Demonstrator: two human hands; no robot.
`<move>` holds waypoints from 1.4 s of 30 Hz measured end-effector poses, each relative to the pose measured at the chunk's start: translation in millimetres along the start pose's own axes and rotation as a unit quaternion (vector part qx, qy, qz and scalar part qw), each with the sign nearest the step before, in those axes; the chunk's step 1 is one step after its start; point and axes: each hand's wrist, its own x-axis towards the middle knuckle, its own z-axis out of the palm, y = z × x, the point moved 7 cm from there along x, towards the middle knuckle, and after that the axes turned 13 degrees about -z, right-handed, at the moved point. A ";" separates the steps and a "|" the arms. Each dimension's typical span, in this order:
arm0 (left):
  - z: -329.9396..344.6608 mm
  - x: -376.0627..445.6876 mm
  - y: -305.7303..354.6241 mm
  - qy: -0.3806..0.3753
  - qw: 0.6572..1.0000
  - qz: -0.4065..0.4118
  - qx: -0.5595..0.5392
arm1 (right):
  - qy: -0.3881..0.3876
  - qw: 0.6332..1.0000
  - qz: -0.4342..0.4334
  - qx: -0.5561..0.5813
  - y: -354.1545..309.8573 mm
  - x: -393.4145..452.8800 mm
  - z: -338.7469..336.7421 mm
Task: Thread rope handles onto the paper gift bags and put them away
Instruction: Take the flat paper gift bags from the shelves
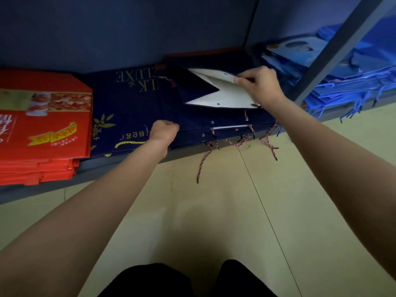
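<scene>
A stack of flat navy gift bags [225,125] lies on a low shelf. The top bag's mouth [225,93] is spread, showing its white inside with punched holes. My right hand [260,84] pinches the far white flap at its upper edge. My left hand [164,131] grips the near left edge of the navy stack, fingers curled over it. Twisted blue, orange and white rope handles [240,142] run through eyelets along the front edge and dangle off the shelf; one long rope end [203,166] hangs toward the floor.
More navy bags with gold lettering [128,103] lie to the left, beside a stack of flat red cartons [42,125]. Light blue bags with blue ropes [342,82] pile up at the right behind a grey shelf post [334,52]. Beige tiled floor [214,211] lies below.
</scene>
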 end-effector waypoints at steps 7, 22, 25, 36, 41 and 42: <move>29.4 -15.9 8.3 -0.101 0.988 -0.082 -0.080 | -0.070 0.997 0.021 -0.017 7.9 -9.2 21.3; 4.0 -6.9 -14.4 -0.048 0.998 -0.050 0.013 | -0.154 0.960 -0.163 -0.170 -33.8 21.8 19.7; 8.7 -10.2 -7.1 -0.063 0.993 -0.077 -0.070 | -0.224 0.945 -0.161 -0.174 -33.1 14.0 36.2; -9.4 -21.7 15.6 -0.137 0.950 -0.115 -0.255 | -0.149 0.972 -0.155 -0.095 -50.3 10.1 5.4; -35.3 -30.0 50.8 -0.183 0.933 -0.083 -0.300 | -0.239 0.960 -0.125 -0.074 -37.5 -35.6 51.7; -35.7 -34.8 53.8 -0.208 0.927 -0.074 -0.303 | -0.228 0.962 -0.119 -0.093 -32.8 -37.7 55.8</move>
